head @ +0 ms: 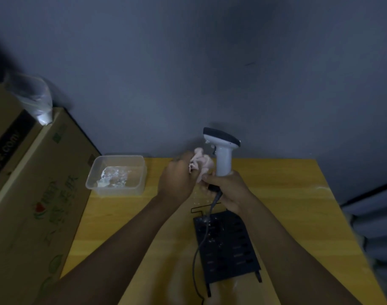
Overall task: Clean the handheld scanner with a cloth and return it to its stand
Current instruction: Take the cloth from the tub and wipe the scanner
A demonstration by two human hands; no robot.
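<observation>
A white handheld scanner (223, 148) with a dark head stands upright above the yellow table (287, 208). My right hand (226, 191) grips the bottom of its handle, and its dark cable (201, 241) hangs down from there. My left hand (177, 180) holds a crumpled pale pink cloth (200, 162) pressed against the left side of the handle. Below the hands a flat black perforated stand (228, 247) lies on the table.
A clear plastic container (117, 175) with water stands at the table's far left. Large cardboard boxes (31, 194) rise along the left side, with a plastic bag (33, 97) on top. A grey wall closes the back.
</observation>
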